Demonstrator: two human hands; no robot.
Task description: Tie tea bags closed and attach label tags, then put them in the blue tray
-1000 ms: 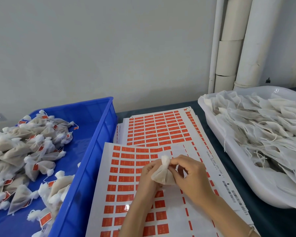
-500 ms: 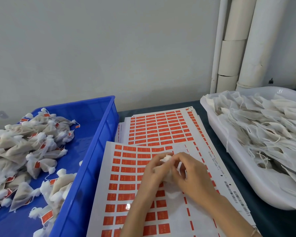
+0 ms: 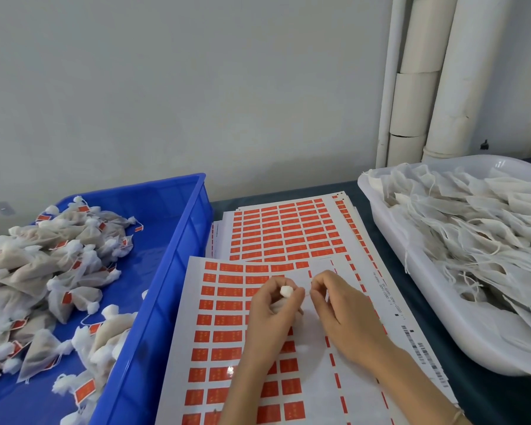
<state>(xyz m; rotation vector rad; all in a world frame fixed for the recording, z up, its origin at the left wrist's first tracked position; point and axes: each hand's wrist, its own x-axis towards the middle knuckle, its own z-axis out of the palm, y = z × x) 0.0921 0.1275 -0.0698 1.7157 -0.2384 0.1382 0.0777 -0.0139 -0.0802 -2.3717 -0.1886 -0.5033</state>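
The tea bag (image 3: 286,291), top gathered and untagged as far as visible, is enclosed in the grip of the left hand (image 3: 269,320) above the label sheets (image 3: 224,320). Tagged bags (image 3: 43,265) fill part of the blue tray (image 3: 181,237); many untied bags (image 3: 478,228) lie in the white tub (image 3: 411,271). Whether the curled grip of the right hand (image 3: 347,317) holds a string cannot be told.

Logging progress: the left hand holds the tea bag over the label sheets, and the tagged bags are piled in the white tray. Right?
No. In the head view the left hand holds the tea bag over the label sheets, but the tagged bags are piled in the blue tray.
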